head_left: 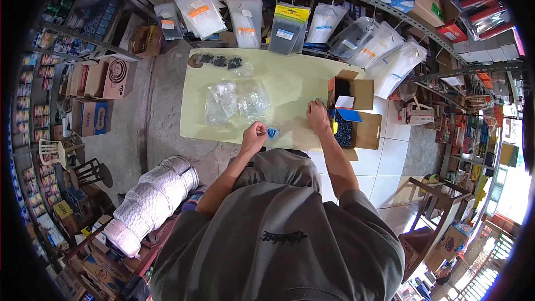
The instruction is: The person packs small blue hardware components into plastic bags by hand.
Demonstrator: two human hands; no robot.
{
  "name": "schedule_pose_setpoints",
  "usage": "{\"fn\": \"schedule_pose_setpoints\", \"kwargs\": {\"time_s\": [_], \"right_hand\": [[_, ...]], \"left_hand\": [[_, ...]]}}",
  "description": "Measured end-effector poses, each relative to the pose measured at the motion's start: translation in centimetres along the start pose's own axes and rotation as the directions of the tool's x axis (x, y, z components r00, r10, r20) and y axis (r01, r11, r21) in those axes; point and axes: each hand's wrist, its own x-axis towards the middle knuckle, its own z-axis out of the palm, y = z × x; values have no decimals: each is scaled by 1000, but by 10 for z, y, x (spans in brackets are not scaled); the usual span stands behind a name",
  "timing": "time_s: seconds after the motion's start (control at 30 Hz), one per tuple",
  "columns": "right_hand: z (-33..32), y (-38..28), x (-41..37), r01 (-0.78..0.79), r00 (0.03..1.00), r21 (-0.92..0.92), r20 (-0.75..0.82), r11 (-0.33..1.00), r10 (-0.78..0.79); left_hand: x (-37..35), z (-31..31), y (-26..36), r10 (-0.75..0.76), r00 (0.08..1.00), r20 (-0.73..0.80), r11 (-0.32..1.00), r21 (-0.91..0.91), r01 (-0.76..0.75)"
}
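My left hand (253, 136) is closed near the front edge of the pale yellow table (290, 78), pinching the top of a small clear bag with blue pieces (272, 132). My right hand (317, 116) rests on the table near its right edge, fingers curled at something small and dark that I cannot make out. Just right of that hand stands an open cardboard box (356, 93), and below it another open box filled with small dark parts (344, 129). Two clear plastic bags (237, 100) lie in the table's middle.
Several small black items (220, 61) lie along the table's far left edge. Shelves hung with bagged goods (290, 25) ring the back. A roll of white mesh (150, 200) stands at my left, cardboard boxes (103, 78) beyond it, a wooden stool (429, 217) at my right.
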Motion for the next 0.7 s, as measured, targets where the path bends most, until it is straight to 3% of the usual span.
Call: {"fn": "schedule_pose_setpoints", "kwargs": {"time_s": [0.1, 0.33, 0.43, 0.5, 0.7], "right_hand": [[8, 8, -1, 61, 995, -4, -83, 998, -61], [-9, -6, -10, 55, 997, 94, -53, 994, -51], [-16, -21, -20, 65, 997, 208, -50, 976, -56], [-21, -36, -32, 192, 981, 365, -76, 911, -176], [-29, -90, -65, 260, 950, 553, 3, 792, -313]], "left_hand": [[-1, 2, 0, 5, 1000, -10, 1000, 1, -5], [0, 3, -2, -3, 1000, -28, 1000, -4, 3], [0, 1, 0, -18, 1000, -5, 1000, 19, 18], [0, 2, 2, -20, 1000, -6, 1000, 5, 20], [1, 2, -2, -3, 1000, -27, 1000, -2, 3]]}}
